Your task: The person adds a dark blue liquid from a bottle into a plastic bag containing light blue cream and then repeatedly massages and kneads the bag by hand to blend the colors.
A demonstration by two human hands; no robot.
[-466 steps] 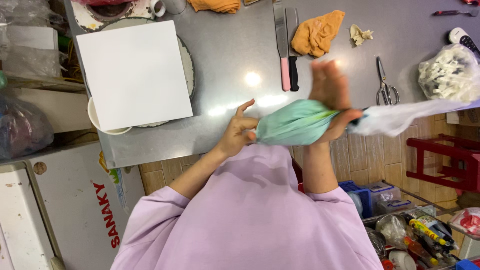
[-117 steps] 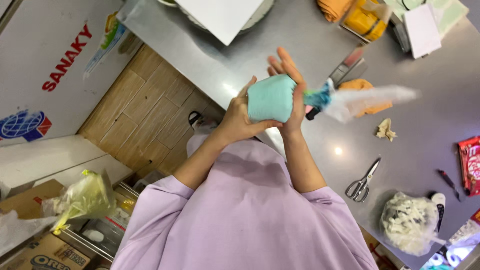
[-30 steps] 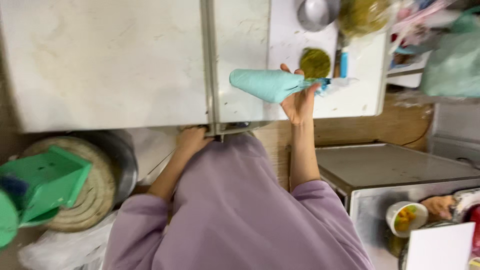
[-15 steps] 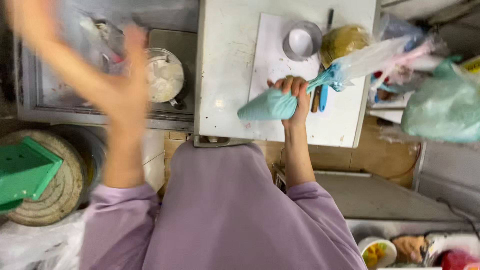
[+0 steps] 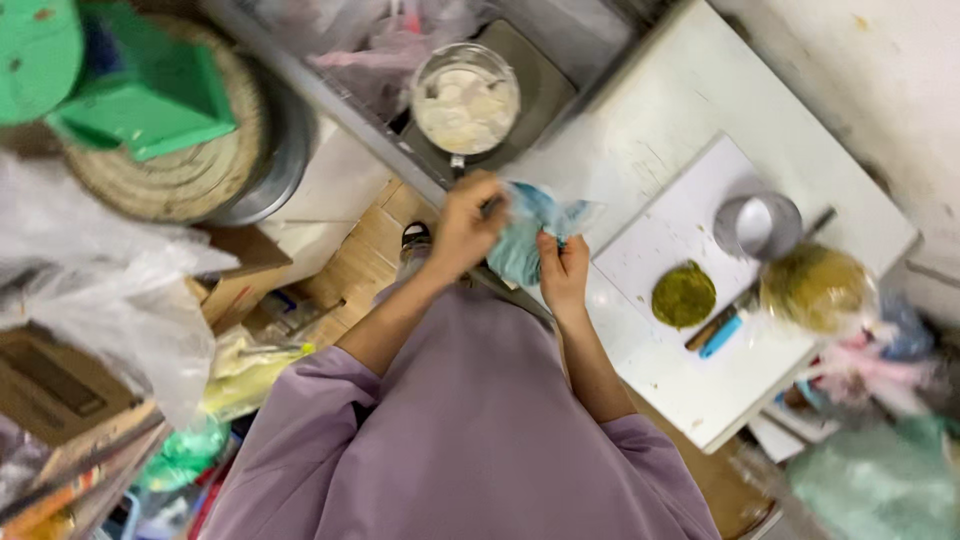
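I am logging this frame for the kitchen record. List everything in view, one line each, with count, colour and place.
piping bag: one, teal, held between both hands
glass bowl of cream: one, white filling, on the scale platform above the hands
white board: one, on the white counter at right
green disc: one, olive, on the board
metal cup: one, grey, board's far edge
blue-handled tool: one, beside the disc
green plastic stool: one, top left
left hand: one, gripping the bag
right hand: one, gripping the bag
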